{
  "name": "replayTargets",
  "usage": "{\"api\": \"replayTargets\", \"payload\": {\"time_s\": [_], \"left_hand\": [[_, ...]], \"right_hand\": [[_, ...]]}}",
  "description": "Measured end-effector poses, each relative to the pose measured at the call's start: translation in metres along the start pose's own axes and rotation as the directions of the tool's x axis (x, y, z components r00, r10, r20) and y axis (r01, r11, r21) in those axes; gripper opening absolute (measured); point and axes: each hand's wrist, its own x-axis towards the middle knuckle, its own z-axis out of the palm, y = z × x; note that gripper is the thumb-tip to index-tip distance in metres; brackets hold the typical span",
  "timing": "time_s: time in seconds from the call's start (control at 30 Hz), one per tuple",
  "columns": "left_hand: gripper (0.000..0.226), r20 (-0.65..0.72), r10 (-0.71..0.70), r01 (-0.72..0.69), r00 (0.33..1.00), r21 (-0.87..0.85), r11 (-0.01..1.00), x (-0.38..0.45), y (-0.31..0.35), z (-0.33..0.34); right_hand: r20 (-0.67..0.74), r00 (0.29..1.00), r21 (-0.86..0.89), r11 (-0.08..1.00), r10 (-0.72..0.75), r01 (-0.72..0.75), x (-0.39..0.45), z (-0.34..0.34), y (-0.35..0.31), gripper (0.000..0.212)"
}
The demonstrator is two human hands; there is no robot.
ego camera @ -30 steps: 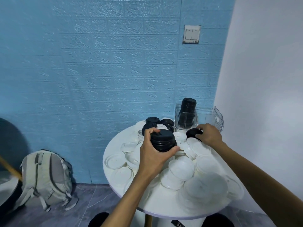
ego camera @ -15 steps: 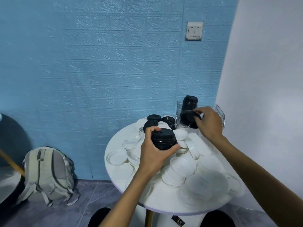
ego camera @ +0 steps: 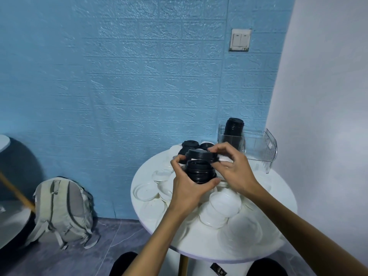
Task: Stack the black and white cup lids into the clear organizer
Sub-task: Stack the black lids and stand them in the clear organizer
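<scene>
No text, brand or number can be read anywhere here. A small black tag (ego camera: 218,270) at the foot of the white desk (ego camera: 282,198) bears pale marks too blurred to make out. A whitish label patch on the clear organizer (ego camera: 269,145) is likewise unreadable. The wall switch (ego camera: 240,40) carries no visible lettering.

Both my hands work on black lids over the round white table (ego camera: 282,188).

My left hand (ego camera: 187,188) grips a short stack of black plastic cup lids (ego camera: 201,172); my right hand (ego camera: 235,170) pinches one black lid (ego camera: 201,155) just above it. The clear ribbed plastic organizer (ego camera: 258,150) behind holds a tall black lid stack (ego camera: 234,129).
</scene>
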Motion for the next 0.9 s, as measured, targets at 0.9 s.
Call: {"api": "replayTargets", "payload": {"time_s": [0.9], "left_hand": [[0.068, -0.067, 0.01, -0.007, 0.998, 0.038, 0.999, 0.004, -0.021, -0.036]], "right_hand": [[0.131, 0.964, -0.239, 0.951, 0.231, -0.196, 0.091, 0.031, 0.055, 0.03]]}}
